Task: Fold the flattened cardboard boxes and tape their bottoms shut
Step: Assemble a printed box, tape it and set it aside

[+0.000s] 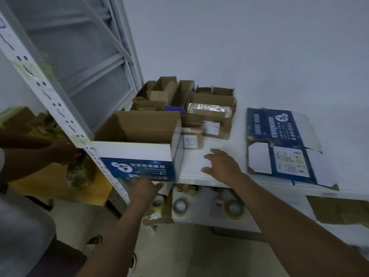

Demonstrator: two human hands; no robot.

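Note:
A folded-up box [137, 154], white with a blue printed band and an open brown top, stands on the white shelf [195, 176] at the left. My left hand [143, 187] touches the lower front edge of this box, thumb spread to the right. My right hand [221, 164] is over the bare shelf just right of the box, fingers spread and holding nothing. A flattened blue and white box [279, 144] lies on the shelf further right. Several tape rolls [179, 205] sit on the lower shelf.
Small open cardboard boxes [185, 102] crowd the back of the shelf against the wall. A white perforated rack post [60, 108] runs diagonally at the left. Another person's hand [63, 150] holds a plastic bottle [78, 174] over a wooden table at the left.

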